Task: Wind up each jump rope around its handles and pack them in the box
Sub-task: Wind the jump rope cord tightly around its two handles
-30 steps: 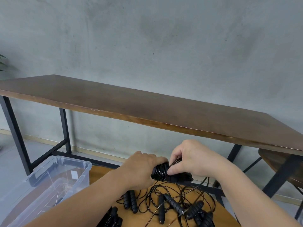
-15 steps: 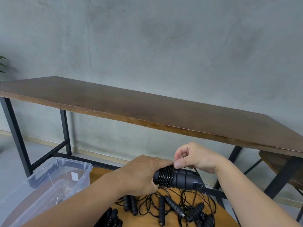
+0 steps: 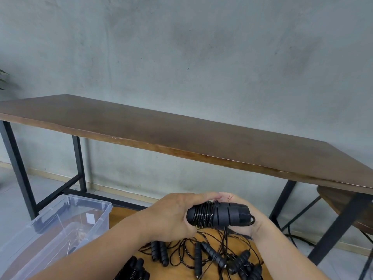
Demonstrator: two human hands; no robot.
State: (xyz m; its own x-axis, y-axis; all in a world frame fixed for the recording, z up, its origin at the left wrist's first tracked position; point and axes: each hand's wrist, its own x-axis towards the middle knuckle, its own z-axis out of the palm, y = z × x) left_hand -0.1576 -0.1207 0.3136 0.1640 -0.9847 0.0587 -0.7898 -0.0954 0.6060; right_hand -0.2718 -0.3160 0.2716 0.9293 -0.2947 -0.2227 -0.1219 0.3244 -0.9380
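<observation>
My left hand (image 3: 171, 215) grips one end of a pair of black jump rope handles (image 3: 226, 216) held side by side, with black cord wound in several turns around them near my fingers. My right hand (image 3: 247, 227) is behind and under the far end of the handles, palm turned up; its fingers are mostly hidden by the handles. The loose cord hangs from the handles down to a tangle of unwound jump ropes (image 3: 212, 257) on the low wooden table (image 3: 121, 217). A clear plastic box (image 3: 60, 225) stands open at the lower left.
A long dark wooden desk (image 3: 181, 138) on black metal legs stands ahead against a grey concrete wall. A round wooden stool (image 3: 343, 205) is at the right. More black handles (image 3: 135, 269) lie at the bottom edge.
My right hand has moved from above the handles, where it pinched the cord, round to behind and under them. The handles have turned more level and sit slightly lower.
</observation>
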